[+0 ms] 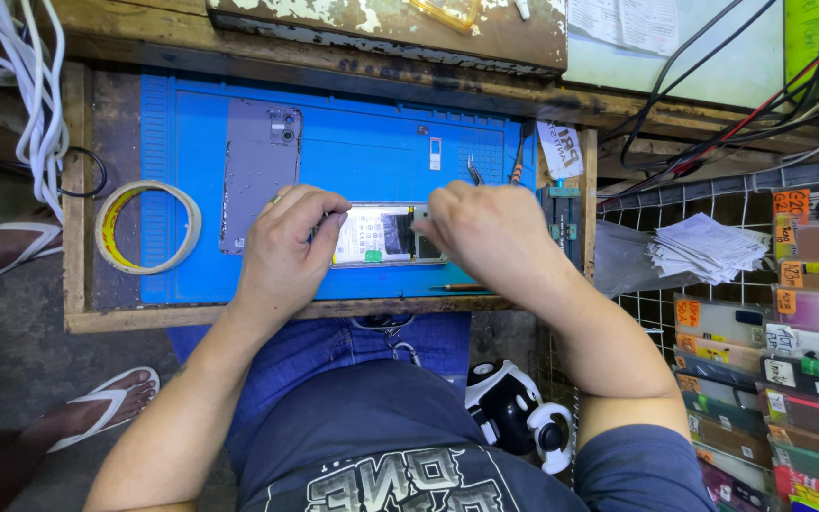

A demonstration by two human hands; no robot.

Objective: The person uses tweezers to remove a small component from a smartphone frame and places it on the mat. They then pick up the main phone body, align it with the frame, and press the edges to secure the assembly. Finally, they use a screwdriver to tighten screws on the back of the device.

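An opened smartphone [383,234] lies flat on the blue work mat [362,142], its inner parts showing. My left hand [288,242] curls over its left end and holds it down. My right hand [479,232] pinches at the phone's right end; whether a small tool or part sits in the fingers is hidden. The phone's grey back cover [258,175], with its camera cut-out, lies on the mat just left of my left hand.
A ring of tape [148,226] rests at the mat's left edge. Tweezers [475,171] and a screwdriver [519,156] lie at the back right. White cables [35,85] hang at the left. A stack of papers [708,246] and racks of phone cases [789,379] stand to the right. Another person's sandalled foot [97,408] is below left.
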